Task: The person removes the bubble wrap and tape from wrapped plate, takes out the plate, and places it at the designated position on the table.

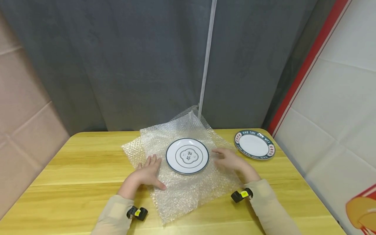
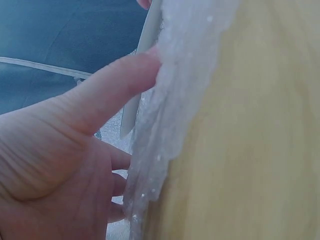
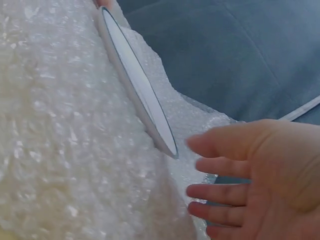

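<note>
A white plate [image 1: 188,156] with a dark rim and a printed centre lies face up on overlapping sheets of bubble wrap [image 1: 179,199]. To its left, my left hand [image 1: 149,174] rests on the wrap with fingers spread; the thumb [image 2: 115,87] touches the sheet in the left wrist view. My right hand [image 1: 230,160] is just right of the plate, over the wrap. In the right wrist view its fingers [image 3: 220,192] are extended and apart from the plate [image 3: 137,82], with nothing held.
A second plate [image 1: 255,144] with a dark green lettered border lies at the table's back right. The wooden table [image 1: 73,182] backs onto a grey curtain [image 1: 132,65]. A white wall panel [image 1: 337,107] with a red edge stands on the right, a pale one [image 1: 26,117] on the left.
</note>
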The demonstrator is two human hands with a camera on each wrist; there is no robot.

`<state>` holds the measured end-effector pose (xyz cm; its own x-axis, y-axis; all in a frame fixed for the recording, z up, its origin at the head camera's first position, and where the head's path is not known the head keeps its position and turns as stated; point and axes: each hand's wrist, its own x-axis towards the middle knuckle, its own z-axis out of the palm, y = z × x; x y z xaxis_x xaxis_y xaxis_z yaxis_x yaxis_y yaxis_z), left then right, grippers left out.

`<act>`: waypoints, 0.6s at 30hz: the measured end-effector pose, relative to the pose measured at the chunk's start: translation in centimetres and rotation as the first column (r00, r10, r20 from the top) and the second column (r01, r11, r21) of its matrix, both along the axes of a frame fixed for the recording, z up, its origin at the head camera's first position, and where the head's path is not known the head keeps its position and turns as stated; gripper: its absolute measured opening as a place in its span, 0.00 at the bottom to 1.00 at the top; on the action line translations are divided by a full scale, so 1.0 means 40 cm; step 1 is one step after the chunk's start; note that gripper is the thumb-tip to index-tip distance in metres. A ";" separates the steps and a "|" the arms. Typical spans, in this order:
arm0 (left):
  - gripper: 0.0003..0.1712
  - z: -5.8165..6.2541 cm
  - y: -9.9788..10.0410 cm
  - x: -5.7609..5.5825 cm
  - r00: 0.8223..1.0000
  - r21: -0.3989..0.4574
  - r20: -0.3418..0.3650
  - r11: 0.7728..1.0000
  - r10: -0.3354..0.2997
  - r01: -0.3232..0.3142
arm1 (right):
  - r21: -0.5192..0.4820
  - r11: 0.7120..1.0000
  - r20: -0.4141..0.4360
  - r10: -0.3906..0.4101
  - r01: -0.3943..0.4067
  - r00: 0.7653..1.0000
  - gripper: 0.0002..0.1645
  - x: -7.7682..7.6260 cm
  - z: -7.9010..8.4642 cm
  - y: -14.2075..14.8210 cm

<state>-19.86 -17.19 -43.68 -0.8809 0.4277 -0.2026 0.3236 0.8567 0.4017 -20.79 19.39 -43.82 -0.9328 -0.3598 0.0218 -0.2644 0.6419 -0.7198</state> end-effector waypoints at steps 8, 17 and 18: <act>0.74 -0.001 0.000 0.000 1.000 -0.001 -0.001 1.000 0.000 0.000 | -0.070 0.978 -0.085 -0.200 0.194 0.976 0.20 -0.004 -0.005 -0.041; 0.74 -0.001 0.001 0.002 1.000 -0.002 0.000 1.000 0.004 -0.004 | -0.271 0.891 0.162 -0.331 0.364 0.930 0.19 0.000 -0.031 -0.098; 0.74 -0.001 0.001 0.002 1.000 -0.002 -0.001 1.000 0.004 -0.004 | -0.279 0.887 0.182 -0.328 0.369 0.927 0.21 0.001 -0.034 -0.103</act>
<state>-19.78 -17.16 -43.73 -0.8827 0.4238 -0.2031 0.3204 0.8589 0.3996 -20.77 15.29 -45.17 -0.9988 -0.0061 -0.0494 0.0423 0.4217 -0.9057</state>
